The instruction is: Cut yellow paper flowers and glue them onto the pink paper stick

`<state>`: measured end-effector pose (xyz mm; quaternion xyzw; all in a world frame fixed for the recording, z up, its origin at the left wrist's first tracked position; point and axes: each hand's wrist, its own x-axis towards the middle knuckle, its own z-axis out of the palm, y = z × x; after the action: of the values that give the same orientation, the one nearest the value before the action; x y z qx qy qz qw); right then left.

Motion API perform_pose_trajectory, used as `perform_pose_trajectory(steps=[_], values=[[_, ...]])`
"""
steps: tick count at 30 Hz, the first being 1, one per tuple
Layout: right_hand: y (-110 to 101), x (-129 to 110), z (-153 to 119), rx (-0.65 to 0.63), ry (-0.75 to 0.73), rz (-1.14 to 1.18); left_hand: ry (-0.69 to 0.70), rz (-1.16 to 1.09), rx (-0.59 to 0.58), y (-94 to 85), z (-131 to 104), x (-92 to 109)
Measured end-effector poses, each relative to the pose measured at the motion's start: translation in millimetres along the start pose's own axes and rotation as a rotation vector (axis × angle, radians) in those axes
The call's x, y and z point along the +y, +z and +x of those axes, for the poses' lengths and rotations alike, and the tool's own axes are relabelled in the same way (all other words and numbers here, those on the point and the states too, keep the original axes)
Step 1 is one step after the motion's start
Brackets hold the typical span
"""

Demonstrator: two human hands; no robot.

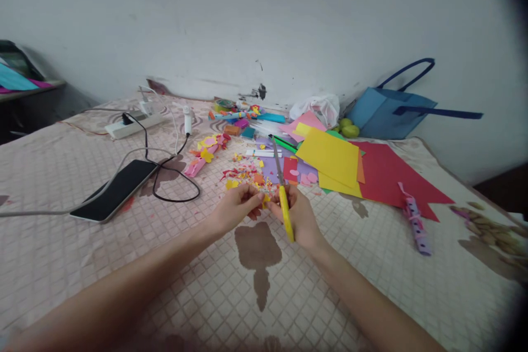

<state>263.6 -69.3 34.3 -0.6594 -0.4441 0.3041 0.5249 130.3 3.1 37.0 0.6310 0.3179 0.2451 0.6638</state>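
Near the middle of the table, my left hand [238, 206] pinches a small yellow paper piece [266, 201] between thumb and finger. Close on its right, my right hand [300, 217] has yellow-handled scissors [285, 212] hooked on it, their blades pointing away toward the wall. The fingertips of my right hand also meet at the yellow piece. Small paper scraps [251, 170] in red, yellow and orange lie just beyond both hands. A yellow cut-out [231, 183] rests beside my left hand's knuckles.
Yellow sheets [330, 157] and red sheets [383, 176] lie to the right, with a decorated purple roll [417, 225]. A pink decorated roll [202, 160], a phone [115, 190], cables and a power strip [134, 125] are left. A blue bag [388, 113] stands behind.
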Motion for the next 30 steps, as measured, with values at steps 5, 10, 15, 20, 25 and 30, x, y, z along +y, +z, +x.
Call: perform_pose_trajectory(steps=[5,10,15,20,25,30], values=[[2,-6,-5,0.022,-0.047,-0.036,-0.056,-0.056,-0.036,-2.2,-1,2],[-5,1,-2,-0.055,0.090,0.169,-0.095,-0.237,-0.123,-10.3,0,3],[-11,9,-1,-0.079,0.144,0.231,-0.061,-0.267,-0.160,-15.1,1,3],[-12,9,-1,-0.058,0.133,0.204,0.003,-0.211,-0.109,-14.4,0,6],[-10,9,-2,-0.074,0.114,0.158,0.041,-0.093,-0.128,-12.9,1,4],[-19,9,4,-0.046,0.093,0.083,0.071,-0.084,-0.067,-29.8,5,14]])
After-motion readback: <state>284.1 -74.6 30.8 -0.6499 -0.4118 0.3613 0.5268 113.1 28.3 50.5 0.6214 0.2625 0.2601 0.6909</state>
